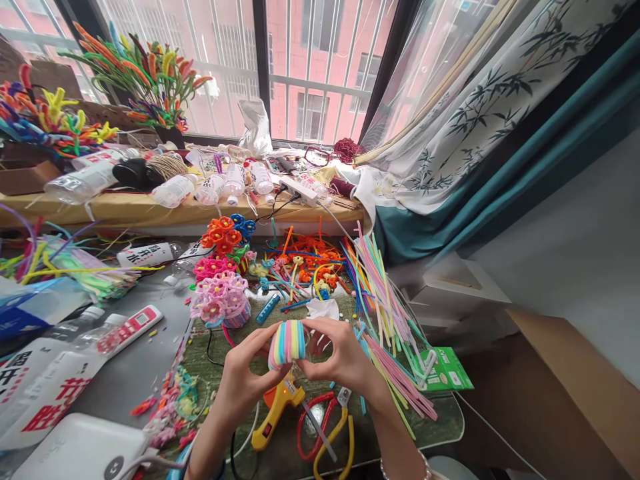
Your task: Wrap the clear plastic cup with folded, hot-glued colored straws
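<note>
Between my two hands, above the green table, is a small round piece wrapped in pastel pink, blue and yellow fuzzy stripes (287, 344). My left hand (245, 367) pinches its left side, thumb below and fingers on top. On the right side, my right hand (340, 357) holds it with curved fingers. Below the hands lies a yellow glue gun (273, 420) with a clear glue stick (320, 430). Scissors with red and yellow handles (343, 430) are just to its right. A white scrap (323, 309) shows behind the piece.
Pink fuzzy flowers (220, 297) stand behind my left hand, beside a blue marker-like tube (268, 309). Pastel stems (383, 300) and a green packet (447, 369) lie right. Bottles (60, 380) and a white device (75, 450) occupy the left. A cluttered windowsill (115, 217) runs behind.
</note>
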`<state>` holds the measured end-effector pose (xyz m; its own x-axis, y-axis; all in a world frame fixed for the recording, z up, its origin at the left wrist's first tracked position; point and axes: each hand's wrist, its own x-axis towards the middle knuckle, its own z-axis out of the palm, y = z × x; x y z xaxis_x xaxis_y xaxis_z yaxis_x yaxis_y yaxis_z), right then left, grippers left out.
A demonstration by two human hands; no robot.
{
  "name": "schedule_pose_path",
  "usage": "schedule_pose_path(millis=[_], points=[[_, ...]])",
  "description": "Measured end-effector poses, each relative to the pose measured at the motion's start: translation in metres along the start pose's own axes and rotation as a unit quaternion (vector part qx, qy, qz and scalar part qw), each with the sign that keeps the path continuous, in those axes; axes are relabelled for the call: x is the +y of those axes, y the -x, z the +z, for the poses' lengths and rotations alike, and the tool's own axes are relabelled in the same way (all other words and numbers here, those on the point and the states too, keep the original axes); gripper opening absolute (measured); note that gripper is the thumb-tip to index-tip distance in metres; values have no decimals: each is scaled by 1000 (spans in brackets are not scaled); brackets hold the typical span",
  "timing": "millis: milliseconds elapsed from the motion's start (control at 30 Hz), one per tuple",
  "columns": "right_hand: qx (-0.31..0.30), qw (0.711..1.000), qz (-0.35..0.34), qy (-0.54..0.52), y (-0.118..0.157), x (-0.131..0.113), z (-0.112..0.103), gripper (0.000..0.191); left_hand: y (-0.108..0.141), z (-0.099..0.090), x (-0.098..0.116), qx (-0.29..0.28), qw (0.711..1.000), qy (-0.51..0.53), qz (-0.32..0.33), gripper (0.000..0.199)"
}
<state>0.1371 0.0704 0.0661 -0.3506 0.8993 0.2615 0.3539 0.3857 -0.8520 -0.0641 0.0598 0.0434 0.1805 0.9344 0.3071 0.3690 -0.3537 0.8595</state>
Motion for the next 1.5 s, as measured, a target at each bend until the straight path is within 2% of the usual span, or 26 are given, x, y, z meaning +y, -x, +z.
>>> schedule_pose_path(millis=[233,367,467,567,700,900,1067,1300,1500], points=[[28,999,-25,24,0,3,1,40,-1,1,-1,-3,1000,8,5,41],[30,1000,1,-3,1,3,2,42,-1,2,-1,6,999,30,-9,41],[-5,999,33,-22,2,2,0,58,0,2,-2,11,999,34,-33,42],[12,999,37,-32,3,1,1,75,1,1,-4,17,998,40,-50,44],[70,997,-28,-17,7,-1,6,57,1,-1,-8,36,996,50,-58,43],[58,995,-81,-32,10,-2,9,35,3,-1,-8,54,994,47,-80,42],[57,994,-78,-46,7,-5,10,28,5,0,-7,67,992,41,-97,42],[145,986,-44,-64,5,-15,23,16,6,0,-7,83,993,12,-80,43],[170,983,-24,-65,3,-22,28,17,5,-2,-4,87,993,-18,-72,41]])
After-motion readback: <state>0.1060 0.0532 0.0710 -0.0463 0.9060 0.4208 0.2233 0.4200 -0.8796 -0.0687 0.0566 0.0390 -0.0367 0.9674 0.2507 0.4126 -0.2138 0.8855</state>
